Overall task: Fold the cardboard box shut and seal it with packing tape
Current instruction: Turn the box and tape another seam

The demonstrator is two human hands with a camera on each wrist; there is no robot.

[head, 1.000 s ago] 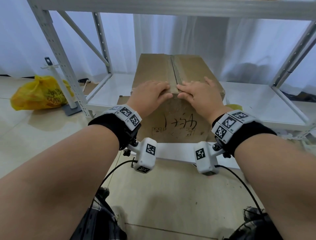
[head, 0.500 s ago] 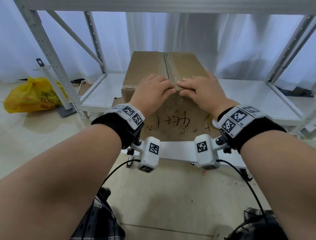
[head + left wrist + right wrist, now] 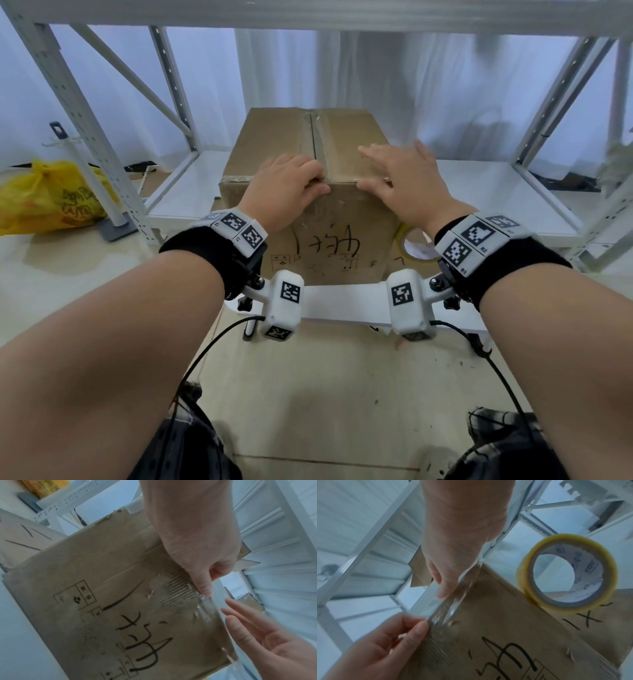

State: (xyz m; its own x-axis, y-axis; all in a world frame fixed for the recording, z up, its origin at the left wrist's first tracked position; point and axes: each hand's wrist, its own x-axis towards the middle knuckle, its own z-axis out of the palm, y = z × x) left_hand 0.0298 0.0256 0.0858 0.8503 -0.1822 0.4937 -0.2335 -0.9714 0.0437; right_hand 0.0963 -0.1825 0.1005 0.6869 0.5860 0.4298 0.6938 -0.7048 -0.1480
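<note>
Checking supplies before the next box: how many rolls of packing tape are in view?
1. The tape roll stands on edge against the right side of the cardboard box, behind the right hand's wrist. More may be hidden behind the box.

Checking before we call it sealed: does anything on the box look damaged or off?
Yes. The brown cardboard box has its front face torn below the top edge, with the outer paper peeled to bare ribbed corrugation beside the left hand.
</note>
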